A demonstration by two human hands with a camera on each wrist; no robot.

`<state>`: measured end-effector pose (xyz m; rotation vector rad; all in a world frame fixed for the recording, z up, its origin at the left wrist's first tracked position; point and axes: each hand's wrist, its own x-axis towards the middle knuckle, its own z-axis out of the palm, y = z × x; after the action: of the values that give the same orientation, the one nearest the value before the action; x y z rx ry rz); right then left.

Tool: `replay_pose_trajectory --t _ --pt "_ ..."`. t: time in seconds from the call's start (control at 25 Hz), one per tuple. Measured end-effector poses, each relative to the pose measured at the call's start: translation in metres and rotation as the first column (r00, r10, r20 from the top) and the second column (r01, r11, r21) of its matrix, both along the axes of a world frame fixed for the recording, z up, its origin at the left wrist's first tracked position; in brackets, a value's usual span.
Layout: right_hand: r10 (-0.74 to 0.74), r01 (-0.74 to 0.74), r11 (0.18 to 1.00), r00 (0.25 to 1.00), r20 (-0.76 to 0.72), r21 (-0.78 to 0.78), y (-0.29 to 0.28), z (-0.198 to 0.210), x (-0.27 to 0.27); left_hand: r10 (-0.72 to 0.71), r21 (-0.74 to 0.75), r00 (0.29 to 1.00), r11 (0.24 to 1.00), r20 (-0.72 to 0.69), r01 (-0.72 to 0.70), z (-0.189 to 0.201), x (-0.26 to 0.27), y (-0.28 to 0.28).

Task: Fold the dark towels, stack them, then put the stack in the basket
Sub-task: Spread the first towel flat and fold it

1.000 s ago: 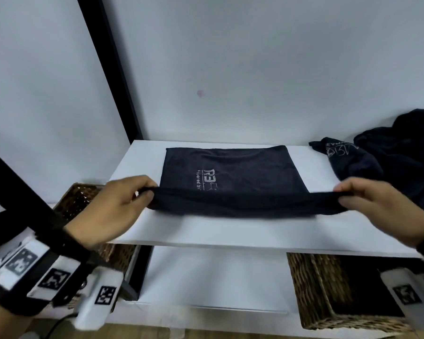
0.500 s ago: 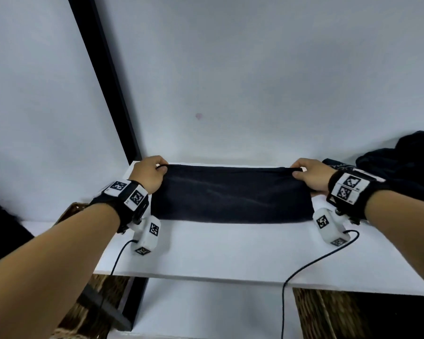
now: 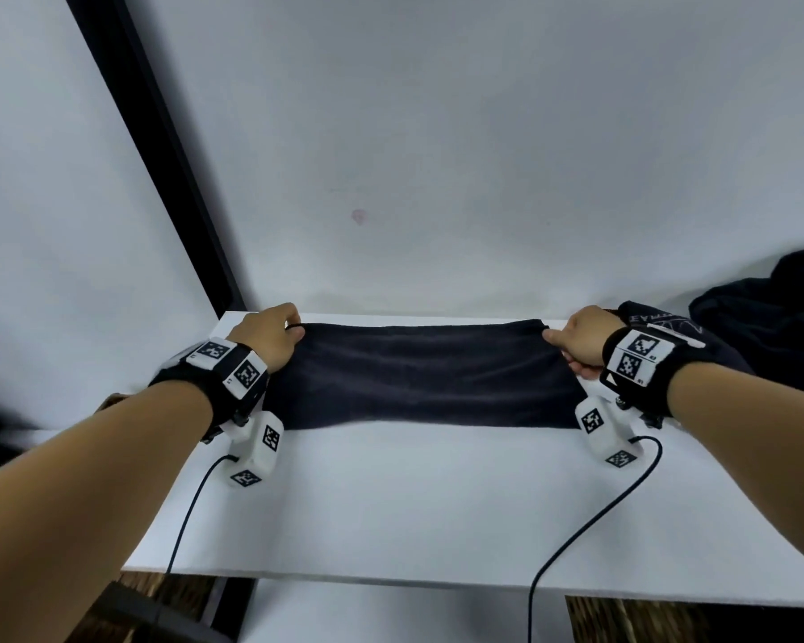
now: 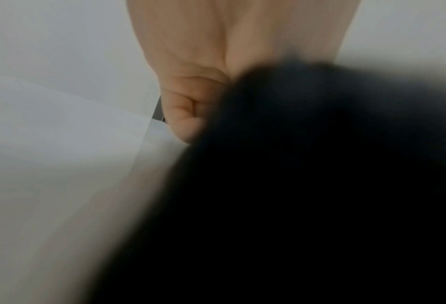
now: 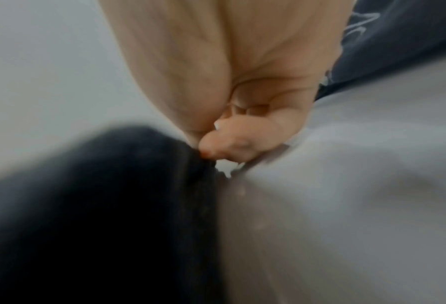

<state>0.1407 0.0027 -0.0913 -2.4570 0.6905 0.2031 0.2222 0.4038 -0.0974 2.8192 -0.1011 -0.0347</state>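
Note:
A dark towel lies folded in a long band across the back of the white table. My left hand pinches its far left corner next to the wall. My right hand pinches its far right corner. In the left wrist view my curled fingers meet the blurred dark towel. In the right wrist view my fingertips pinch the towel edge down at the table. A heap of dark towels lies at the far right.
A wicker basket shows under the table's front right edge, and another wicker basket under the front left. A black post runs up the wall at left. Two cables trail from the wrist cameras over the table's front.
Both hands carried the towel's near edge from the front over to the back edge, folding it in half lengthwise. In the last half second they barely moved.

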Motion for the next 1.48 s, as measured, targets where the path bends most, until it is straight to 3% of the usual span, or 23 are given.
replay_pose_trajectory --t 0.12,0.24,0.28,0.36,0.44,0.48,0.6,0.72,0.8,0.92,1.12,1.24,1.4,1.48 --pt "-0.003 0.005 0.999 0.998 -0.060 0.034 -0.001 0.005 -0.004 -0.011 0.065 0.997 0.998 -0.074 0.016 0.004 -0.001 -0.003" --pt "0.120 -0.110 0.989 0.989 0.091 -0.103 0.006 0.029 -0.014 -0.023 0.080 1.000 0.997 0.000 0.023 0.031 -0.016 0.001" --pt "0.213 -0.188 0.964 0.969 0.124 -0.187 0.010 0.037 -0.020 -0.097 0.109 0.993 0.990 0.066 0.090 0.040 -0.027 -0.001" --pt "0.461 -0.423 0.820 0.887 0.009 -0.385 0.027 0.046 -0.039 -0.334 0.226 0.935 0.926 0.116 0.303 0.052 -0.057 -0.016" --pt "0.614 -0.606 0.646 0.773 -0.155 -0.464 0.046 0.041 -0.055 -0.512 0.299 0.859 0.815 -0.028 0.496 0.044 -0.082 -0.032" --pt "0.636 -0.648 0.606 0.743 -0.209 -0.460 0.052 0.036 -0.059 -0.530 0.309 0.837 0.780 -0.138 0.544 0.036 -0.087 -0.035" --pt "0.600 -0.661 0.599 0.745 -0.293 -0.453 0.059 0.028 -0.067 -0.480 0.383 0.832 0.739 -0.278 0.554 0.022 -0.091 -0.030" --pt "0.586 -0.710 0.524 0.701 -0.406 -0.470 0.059 0.023 -0.076 -0.457 0.421 0.816 0.701 -0.354 0.576 0.027 -0.099 -0.029" --pt "0.595 -0.721 0.537 0.692 -0.409 -0.438 0.060 0.028 -0.074 -0.459 0.383 0.796 0.706 -0.394 0.596 0.030 -0.111 -0.037" --pt "0.599 -0.661 0.633 0.748 -0.286 -0.403 0.054 0.026 -0.055 -0.454 0.307 0.740 0.706 -0.497 0.639 0.022 -0.130 -0.052" --pt "0.515 -0.611 0.718 0.788 -0.338 -0.333 0.037 -0.002 -0.051 -0.444 0.244 0.687 0.708 -0.575 0.663 0.012 -0.133 -0.049" --pt "0.508 -0.613 0.670 0.790 -0.343 -0.419 0.044 0.012 -0.058 -0.427 0.245 0.718 0.739 -0.550 0.627 0.017 -0.119 -0.049" --pt "0.608 -0.712 0.529 0.697 -0.380 -0.461 0.066 0.028 -0.098 -0.375 0.456 0.840 0.714 -0.392 0.532 0.030 -0.109 -0.045" --pt "0.723 -0.785 0.518 0.614 -0.316 -0.341 0.076 0.033 -0.124 -0.535 0.470 0.817 0.676 -0.216 0.567 0.030 -0.130 -0.049"
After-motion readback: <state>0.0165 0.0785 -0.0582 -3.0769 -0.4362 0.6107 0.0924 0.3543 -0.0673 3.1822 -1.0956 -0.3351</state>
